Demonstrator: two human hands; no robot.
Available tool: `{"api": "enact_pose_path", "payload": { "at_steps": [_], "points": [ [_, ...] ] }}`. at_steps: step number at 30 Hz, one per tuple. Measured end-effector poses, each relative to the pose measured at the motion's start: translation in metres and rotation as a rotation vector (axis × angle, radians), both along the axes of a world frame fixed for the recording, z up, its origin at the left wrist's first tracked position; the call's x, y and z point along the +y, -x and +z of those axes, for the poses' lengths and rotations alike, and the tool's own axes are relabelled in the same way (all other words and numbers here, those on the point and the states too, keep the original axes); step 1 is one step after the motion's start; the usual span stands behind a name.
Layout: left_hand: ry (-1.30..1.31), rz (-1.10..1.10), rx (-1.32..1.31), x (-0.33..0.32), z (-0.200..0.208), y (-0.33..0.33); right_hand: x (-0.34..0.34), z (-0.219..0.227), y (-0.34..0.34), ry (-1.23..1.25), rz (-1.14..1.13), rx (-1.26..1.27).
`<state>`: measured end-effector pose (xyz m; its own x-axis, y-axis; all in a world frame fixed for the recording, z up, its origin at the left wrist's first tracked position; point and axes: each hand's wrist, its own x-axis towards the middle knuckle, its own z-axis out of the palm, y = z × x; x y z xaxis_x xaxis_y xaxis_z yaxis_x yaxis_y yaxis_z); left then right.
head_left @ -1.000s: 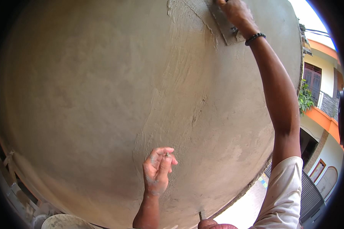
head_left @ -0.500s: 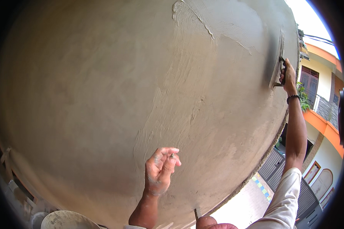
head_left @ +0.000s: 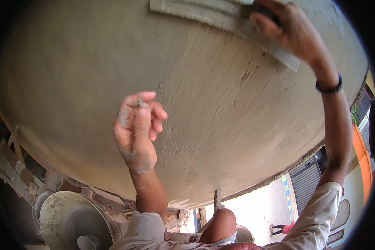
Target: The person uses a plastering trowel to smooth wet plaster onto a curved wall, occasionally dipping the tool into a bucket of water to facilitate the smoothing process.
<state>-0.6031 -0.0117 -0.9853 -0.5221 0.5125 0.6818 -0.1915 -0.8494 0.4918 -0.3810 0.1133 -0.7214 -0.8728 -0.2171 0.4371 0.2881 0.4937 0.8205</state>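
My right hand (head_left: pixel 293 35), with a dark bracelet at the wrist, grips the handle of a long plastering trowel (head_left: pixel 212 16) at the upper right. The metal blade lies tilted against the grey wall (head_left: pixel 91 66), and part of it runs out of the top of the picture. Ridged wet mortar (head_left: pixel 204 96) covers the wall below the blade. My left hand (head_left: pixel 137 129) is raised before the wall, smeared with mortar. Its thumb and forefinger pinch a small grey lump of mortar (head_left: pixel 141 103); the other fingers curl loosely.
A large bucket (head_left: pixel 48 221) stands at the lower left with a pale round object (head_left: pixel 87 241) inside. Wooden planks (head_left: pixel 18 171) lie beyond it. My knee (head_left: pixel 221 225) shows at the bottom. Far below, a person in red (head_left: pixel 288 228) is on the paved ground near a grey gate (head_left: pixel 306 179).
My right hand has swung the trowel from the wall's right edge leftward and nearer. My left hand has risen and moved left. The view has shifted, showing more of the bucket and ground.
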Motion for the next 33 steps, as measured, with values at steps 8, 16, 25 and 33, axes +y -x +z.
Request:
{"api": "enact_pose_path", "payload": {
  "at_steps": [8,16,25,33],
  "points": [
    [-0.117,0.328,-0.038,-0.044,0.006,0.041,-0.041,-0.258,-0.040,0.471,-0.487,-0.096],
    [-0.113,0.318,0.026,-0.063,0.027,0.035,-0.030,-0.421,-0.147,0.772,-0.712,-0.117],
    [-0.069,0.263,0.116,-0.060,0.031,0.025,-0.028,-0.370,-0.113,0.579,-0.444,0.139],
    [0.035,0.301,0.134,-0.046,0.031,0.018,0.000,-0.146,-0.192,0.185,-0.554,0.846]
  ]
}}
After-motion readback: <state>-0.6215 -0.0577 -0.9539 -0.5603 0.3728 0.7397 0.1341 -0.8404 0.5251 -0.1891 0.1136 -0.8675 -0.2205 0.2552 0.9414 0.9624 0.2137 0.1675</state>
